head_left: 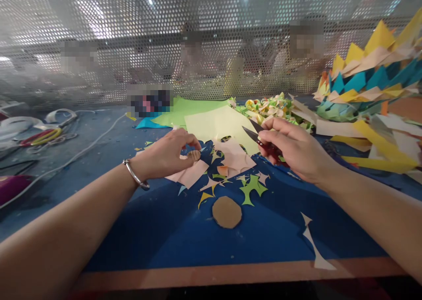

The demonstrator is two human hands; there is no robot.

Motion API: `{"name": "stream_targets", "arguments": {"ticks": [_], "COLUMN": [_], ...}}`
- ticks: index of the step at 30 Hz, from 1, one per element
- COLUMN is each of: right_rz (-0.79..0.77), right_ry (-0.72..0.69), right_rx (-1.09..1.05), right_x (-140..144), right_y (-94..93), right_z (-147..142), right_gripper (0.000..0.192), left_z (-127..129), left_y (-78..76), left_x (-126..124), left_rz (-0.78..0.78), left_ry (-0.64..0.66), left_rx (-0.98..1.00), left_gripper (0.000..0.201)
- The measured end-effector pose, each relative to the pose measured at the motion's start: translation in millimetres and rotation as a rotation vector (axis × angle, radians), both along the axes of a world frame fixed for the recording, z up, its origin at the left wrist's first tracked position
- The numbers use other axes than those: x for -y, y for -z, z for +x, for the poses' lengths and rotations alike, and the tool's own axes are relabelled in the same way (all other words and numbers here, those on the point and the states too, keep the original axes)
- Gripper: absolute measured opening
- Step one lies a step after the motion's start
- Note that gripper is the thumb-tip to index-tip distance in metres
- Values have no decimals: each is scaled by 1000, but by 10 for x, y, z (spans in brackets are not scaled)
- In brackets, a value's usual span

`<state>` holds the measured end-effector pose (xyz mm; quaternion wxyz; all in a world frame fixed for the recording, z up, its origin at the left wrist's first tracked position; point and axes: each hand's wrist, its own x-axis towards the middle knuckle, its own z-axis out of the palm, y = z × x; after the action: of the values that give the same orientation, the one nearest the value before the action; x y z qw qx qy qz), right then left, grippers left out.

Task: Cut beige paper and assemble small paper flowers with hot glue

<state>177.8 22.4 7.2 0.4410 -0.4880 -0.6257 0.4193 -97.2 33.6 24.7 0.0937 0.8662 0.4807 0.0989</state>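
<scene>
In my right hand (pixel 293 146) is a pair of scissors (pixel 253 132), gripped round the dark red handles. Its blades stand slightly apart and point left over a pale yellow sheet. My left hand (pixel 174 153), with a silver bangle on the wrist, pinches a small tan piece that looks like cardboard (pixel 194 155) between thumb and fingers. Under and beside this hand lie pink paper (pixel 189 175) and a cut-up pink sheet (pixel 234 155) with curved notches. Nearer to me, a round cardboard disc (pixel 227 212) rests flat on the blue table, apart from both hands.
Green offcuts (pixel 252 188) and a white scrap (pixel 314 247) lie on the blue table (pixel 158 243). Behind are a pale yellow sheet (pixel 214 120), green paper (pixel 194 106) and a heap of small cut pieces (pixel 270 111). A spiky layered paper object (pixel 372 80) stands right; a white cable (pixel 82 148) runs left.
</scene>
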Motion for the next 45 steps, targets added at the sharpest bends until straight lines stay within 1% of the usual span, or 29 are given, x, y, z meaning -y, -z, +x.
{"name": "stream_targets", "arguments": {"ticks": [4, 6, 9, 11, 13, 15, 17, 20, 23, 24, 26, 27, 30, 34, 37, 41, 43, 45], "right_rz": [6, 3, -7, -17, -20, -5, 24, 46, 54, 67, 106, 125, 158, 143, 125, 188, 220, 214], "right_ry": [-10, -13, -22, -28, -43, -73, -114, -166, -206, -210, -201, -193, -204, -264, -301, -293, -273, -263], "right_rx": [20, 34, 50, 61, 73, 88, 120, 189, 239, 258, 300, 317, 336, 293, 239, 259, 277, 280], "right_x": [2, 10, 22, 24, 21, 14, 7, -3, -2, 3, 20, 32, 76, 131, 163, 191, 199, 204], "right_y": [-11, -14, -12, -6, 4, 22, 48, 83, 92, 89, 76, 68, 48, 43, 39, 11, 1, 2], "right_z": [0, -3, -10, -16, -19, -14, -1, 22, 30, 28, 14, 3, -44, -117, -165, -204, -207, -197], "right_gripper": [14, 13, 12, 12, 12, 12, 14, 19, 20, 20, 20, 21, 26, 33, 30, 21, 21, 25], "left_z": [37, 58, 93, 112, 122, 125, 130, 172, 270, 310, 391, 427, 511, 575, 609, 650, 667, 677], "left_y": [17, 15, 8, 6, 9, 18, 34, 62, 80, 83, 91, 96, 113, 123, 121, 140, 158, 172], "left_x": [30, 31, 19, 10, 4, 5, 16, 61, 137, 166, 222, 247, 309, 371, 417, 455, 457, 452], "left_rz": [-62, -79, -146, -178, -154, -119, -155, -339, -515, -564, -650, -666, -639, -654, -690, -776, -805, -806], "left_ry": [69, 80, 93, 65, -2, -63, -107, -164, -163, -160, -181, -197, -237, -213, -194, -196, -205, -216], "left_rx": [-67, -61, -13, 40, 114, 245, 442, 768, 1067, 1144, 1230, 1248, 1294, 1375, 1403, 1391, 1378, 1388], "left_gripper": [28, 28, 25, 21, 16, 12, 13, 17, 19, 20, 22, 21, 15, 16, 14, 12, 15, 13]}}
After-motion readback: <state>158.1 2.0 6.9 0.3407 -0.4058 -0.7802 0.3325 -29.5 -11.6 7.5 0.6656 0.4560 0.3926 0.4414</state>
